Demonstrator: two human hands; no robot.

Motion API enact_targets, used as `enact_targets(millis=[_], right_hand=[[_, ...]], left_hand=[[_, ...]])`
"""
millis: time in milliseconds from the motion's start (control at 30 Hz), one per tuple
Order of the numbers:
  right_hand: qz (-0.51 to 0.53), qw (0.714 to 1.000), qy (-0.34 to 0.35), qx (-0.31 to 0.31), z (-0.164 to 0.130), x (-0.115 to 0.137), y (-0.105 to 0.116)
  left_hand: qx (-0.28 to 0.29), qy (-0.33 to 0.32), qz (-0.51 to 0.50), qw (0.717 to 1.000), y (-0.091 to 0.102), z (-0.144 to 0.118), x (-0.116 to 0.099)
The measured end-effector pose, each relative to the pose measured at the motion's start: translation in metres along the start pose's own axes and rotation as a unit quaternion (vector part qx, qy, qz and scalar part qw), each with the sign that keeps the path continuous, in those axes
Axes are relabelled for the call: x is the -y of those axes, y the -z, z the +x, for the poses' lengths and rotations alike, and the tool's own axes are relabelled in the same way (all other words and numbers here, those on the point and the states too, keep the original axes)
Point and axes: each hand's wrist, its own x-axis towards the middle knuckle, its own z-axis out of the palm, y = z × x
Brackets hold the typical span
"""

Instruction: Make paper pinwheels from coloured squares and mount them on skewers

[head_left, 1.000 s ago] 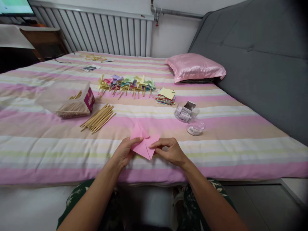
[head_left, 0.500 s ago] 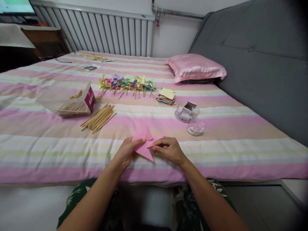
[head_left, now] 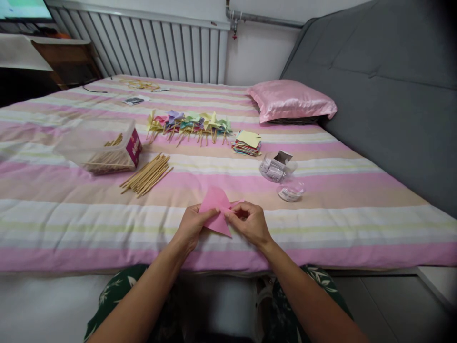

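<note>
Before me lies the wide bed with its pink, cream and pale-green striped cover [head_left: 321, 224], backed on the right by a grey padded headboard [head_left: 385, 76]. A shiny pink satin pillow [head_left: 291, 100] rests at its far right. On the left stands a clear plastic box of thin wooden sticks [head_left: 103, 147], with a loose bundle of wooden sticks [head_left: 147, 175] just beside it. Farther back runs a row of coloured paper pinwheels [head_left: 189, 125], then a small stack of coloured paper squares [head_left: 246, 142], and near that two small clear plastic tubs [head_left: 282, 174]. Close to the near edge, I pinch a folded pink paper sheet [head_left: 215, 209] held just above the cover: my left hand [head_left: 191, 228] grips its left edge, my right hand [head_left: 250, 223] clamps its right corner between thumb and fingertips.
</note>
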Motion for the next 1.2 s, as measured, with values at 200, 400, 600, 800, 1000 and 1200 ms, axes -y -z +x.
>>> enact_targets(millis=[200, 400, 600, 800, 1000, 1200], right_hand=[[0.005, 0.999, -0.027, -0.016, 0.0005, -0.0013, -0.0024], [0.006, 0.999, -0.041, -0.017, 0.0003, -0.0030, -0.0018], [-0.006, 0.999, -0.035, -0.017, 0.0000, -0.0038, -0.0009], [-0.017, 0.999, -0.028, -0.009, 0.0006, -0.0019, -0.0005], [-0.026, 1.000, -0.013, -0.005, -0.0010, -0.0011, -0.0017], [-0.014, 1.000, -0.024, -0.010, -0.0038, 0.0016, -0.0045]], left_hand=[[0.000, 0.004, 0.019, 1.000, 0.0000, -0.0001, 0.0007], [0.003, 0.005, 0.041, 0.999, 0.0005, 0.0009, 0.0023], [0.010, -0.002, 0.057, 0.998, 0.0016, 0.0023, 0.0040], [0.006, -0.005, 0.057, 0.998, 0.0012, 0.0016, 0.0049], [-0.014, 0.001, 0.040, 0.999, -0.0015, 0.0003, 0.0042], [-0.021, 0.001, 0.036, 0.999, -0.0016, 0.0008, 0.0031]])
